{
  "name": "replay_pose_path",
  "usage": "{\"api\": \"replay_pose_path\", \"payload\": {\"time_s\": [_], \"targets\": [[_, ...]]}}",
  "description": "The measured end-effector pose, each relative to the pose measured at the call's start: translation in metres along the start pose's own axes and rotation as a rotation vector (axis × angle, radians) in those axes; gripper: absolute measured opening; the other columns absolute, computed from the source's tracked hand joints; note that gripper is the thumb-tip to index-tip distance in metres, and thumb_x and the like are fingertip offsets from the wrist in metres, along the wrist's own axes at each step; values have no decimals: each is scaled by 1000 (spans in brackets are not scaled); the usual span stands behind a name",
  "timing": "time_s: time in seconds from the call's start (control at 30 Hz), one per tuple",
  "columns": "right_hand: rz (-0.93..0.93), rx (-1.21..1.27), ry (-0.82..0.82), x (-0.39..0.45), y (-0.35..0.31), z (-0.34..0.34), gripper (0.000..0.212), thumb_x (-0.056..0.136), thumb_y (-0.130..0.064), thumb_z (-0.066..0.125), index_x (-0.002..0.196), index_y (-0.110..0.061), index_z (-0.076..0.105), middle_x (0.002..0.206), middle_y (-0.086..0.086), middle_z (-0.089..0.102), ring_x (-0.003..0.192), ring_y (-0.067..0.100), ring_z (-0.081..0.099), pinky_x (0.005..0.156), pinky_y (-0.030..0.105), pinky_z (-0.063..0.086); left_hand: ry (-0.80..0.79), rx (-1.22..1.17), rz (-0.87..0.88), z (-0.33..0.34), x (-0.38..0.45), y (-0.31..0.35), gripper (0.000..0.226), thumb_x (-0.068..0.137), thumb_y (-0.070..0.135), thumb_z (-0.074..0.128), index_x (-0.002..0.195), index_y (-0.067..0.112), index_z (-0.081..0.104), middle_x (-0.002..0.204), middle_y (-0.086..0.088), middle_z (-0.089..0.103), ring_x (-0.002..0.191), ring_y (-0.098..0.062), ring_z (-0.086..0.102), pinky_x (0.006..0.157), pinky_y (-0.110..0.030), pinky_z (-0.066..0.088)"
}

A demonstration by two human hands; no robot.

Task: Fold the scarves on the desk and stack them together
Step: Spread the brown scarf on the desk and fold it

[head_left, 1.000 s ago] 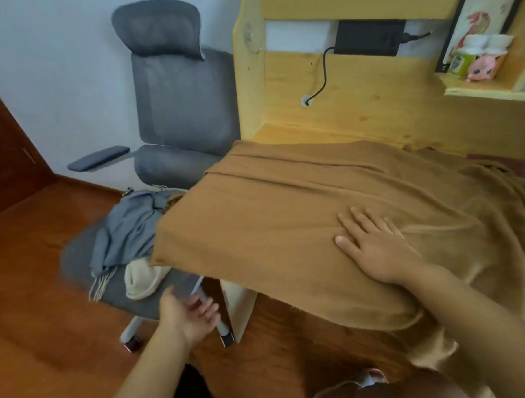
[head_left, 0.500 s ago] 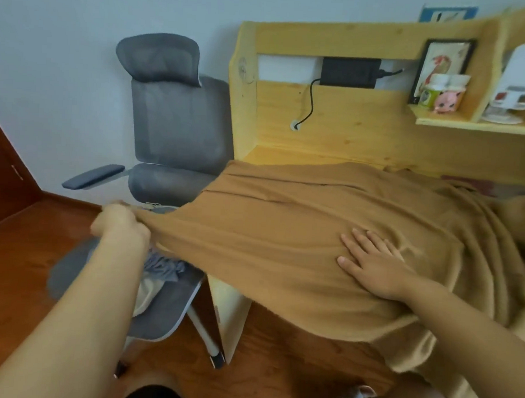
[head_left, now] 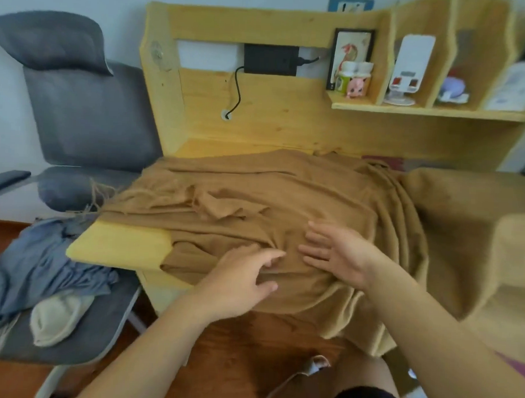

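Observation:
A large tan scarf (head_left: 285, 196) lies spread over the wooden desk (head_left: 118, 243), and its right part hangs off the front edge. Its fringed left end (head_left: 153, 191) is folded back onto the desktop in loose wrinkles. My left hand (head_left: 239, 282) is over the scarf near the desk's front edge, fingers relaxed and holding nothing. Just to its right, my right hand (head_left: 340, 253) has its fingers spread above the cloth. A grey-blue scarf (head_left: 41, 267) lies crumpled on the chair seat at the left.
The grey office chair (head_left: 87, 116) stands close against the desk's left side, with a cream cloth item (head_left: 57, 316) on its seat. Small bottles, a picture frame and a white stand fill the shelves (head_left: 424, 109) at the desk's back. The floor is wood.
My left hand took the scarf's hanging left end, brought it over onto the desk and let go, uncovering the desk corner. My right hand lifted from pressing the cloth.

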State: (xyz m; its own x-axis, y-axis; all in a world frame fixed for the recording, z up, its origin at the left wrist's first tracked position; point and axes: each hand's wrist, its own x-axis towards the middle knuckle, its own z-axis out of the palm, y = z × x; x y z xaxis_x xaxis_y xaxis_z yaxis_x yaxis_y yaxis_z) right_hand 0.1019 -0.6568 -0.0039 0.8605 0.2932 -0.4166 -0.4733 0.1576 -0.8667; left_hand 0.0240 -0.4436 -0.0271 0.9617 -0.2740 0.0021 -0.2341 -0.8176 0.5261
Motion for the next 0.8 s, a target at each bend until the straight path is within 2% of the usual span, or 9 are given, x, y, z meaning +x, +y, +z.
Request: {"api": "replay_pose_path", "payload": {"time_s": [0.1, 0.17, 0.23, 0.37, 0.53, 0.6, 0.67, 0.73, 0.8], "targets": [[-76, -228, 120, 9, 8, 9, 35, 96, -22, 68, 129, -17, 58, 131, 11, 61, 110, 25, 66, 98, 42, 55, 348, 23, -136, 3, -21, -30, 32, 99, 42, 59, 130, 37, 55, 119, 16, 45, 118, -11, 45, 95, -31, 45], [-143, -511, 207, 19, 5, 25, 11, 94, -26, 68, 105, -24, 70, 114, 10, 71, 98, 18, 68, 91, 38, 58, 447, 42, -208, 0, -32, -54, 34, 98, 48, 59, 128, 33, 56, 118, 13, 47, 117, -13, 45, 95, -35, 46], [-269, -745, 237, 33, -1, 48, 10, 92, -26, 68, 100, -24, 73, 105, 4, 74, 92, 17, 67, 86, 33, 55, 400, 146, -198, -2, -41, -75, 44, 97, 53, 59, 134, 29, 57, 123, 11, 49, 121, -14, 45, 100, -37, 45], [-502, -1273, 208, 85, -9, 93, 43, 96, -19, 56, 139, -22, 58, 128, 3, 66, 123, 26, 56, 106, 36, 46, 370, 222, -113, -6, -49, -92, 46, 95, 50, 65, 136, 28, 63, 126, 13, 53, 121, -14, 47, 101, -34, 40], [-387, -1631, 36, 133, -9, 116, 64, 91, -34, 55, 153, -33, 38, 145, 6, 55, 132, 39, 45, 110, 45, 42, 325, 186, -127, -15, -47, -97, 43, 94, 43, 69, 135, 33, 64, 124, 17, 55, 123, -11, 46, 101, -35, 38], [-540, -1693, -35, 138, -9, 128, 62, 89, -39, 60, 148, -32, 45, 141, 4, 58, 128, 37, 47, 107, 47, 43, 303, 176, -146, -17, -45, -98, 42, 94, 44, 68, 135, 37, 63, 122, 20, 54, 121, -10, 44, 101, -35, 36], [-705, -1760, -91, 134, -6, 142, 44, 90, -39, 60, 133, -31, 58, 127, 4, 64, 117, 34, 53, 98, 47, 47, 307, 163, -158, -18, -43, -100, 41, 93, 45, 68, 133, 38, 65, 119, 21, 54, 119, -9, 44, 100, -35, 36], [-722, -1789, -77, 133, -8, 155, 22, 97, -32, 51, 113, -24, 64, 113, 7, 67, 105, 33, 59, 83, 41, 50, 314, 152, -159, -18, -42, -101, 39, 93, 47, 67, 131, 38, 66, 117, 23, 54, 118, -8, 44, 99, -36, 37], [-655, -1686, 34, 132, -22, 166, 22, 100, -25, 42, 100, -18, 63, 106, 11, 67, 97, 34, 63, 75, 36, 49, 319, 142, -163, -18, -42, -102, 38, 94, 50, 65, 130, 38, 67, 115, 24, 53, 118, -7, 45, 99, -36, 38]]}}
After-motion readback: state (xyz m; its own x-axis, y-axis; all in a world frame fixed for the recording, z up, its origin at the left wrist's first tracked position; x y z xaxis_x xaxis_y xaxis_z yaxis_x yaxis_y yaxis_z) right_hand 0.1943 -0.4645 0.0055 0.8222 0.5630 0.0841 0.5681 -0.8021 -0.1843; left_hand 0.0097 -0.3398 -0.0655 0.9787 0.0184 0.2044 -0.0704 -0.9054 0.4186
